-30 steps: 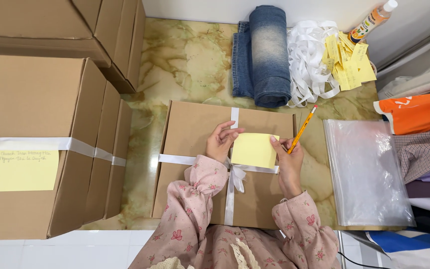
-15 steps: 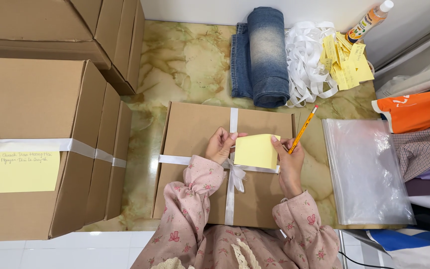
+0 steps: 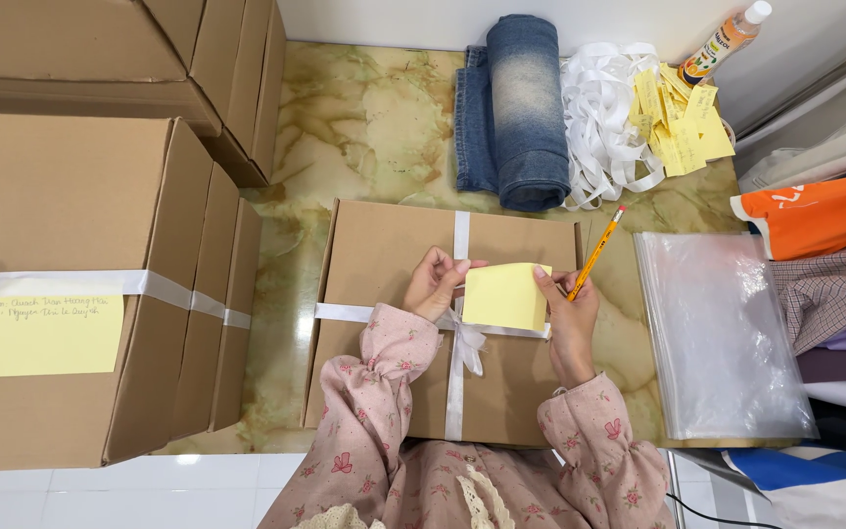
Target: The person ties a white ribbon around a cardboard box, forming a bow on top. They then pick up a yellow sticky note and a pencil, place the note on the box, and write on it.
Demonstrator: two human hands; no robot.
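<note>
In the head view, the person's left hand [image 3: 435, 284] is pinching the left edge of a yellow sticky note [image 3: 506, 296], fingers curled onto it, while the right hand [image 3: 568, 312] is pressing the note's right edge with its fingertips and gripping an orange pencil [image 3: 597, 252] that is pointing up and away from the hand. The note is lying between the two hands on top of a flat cardboard box [image 3: 384, 264], just right of the white ribbon [image 3: 460, 235] that is crossing the box and knotting in a bow below the hands. The box is resting on a marbled green floor [image 3: 364, 108]. Beyond the hands, a rolled pair of jeans [image 3: 526, 108] is lying beside a heap of white ribbon strips [image 3: 604, 113] and loose yellow notes [image 3: 682, 127]. To the right of the right hand, a clear plastic bag [image 3: 722, 333] is lying flat. Well to the left of the left hand, a larger ribboned carton [image 3: 61, 196] is carrying another yellow note [image 3: 49, 335].
</note>
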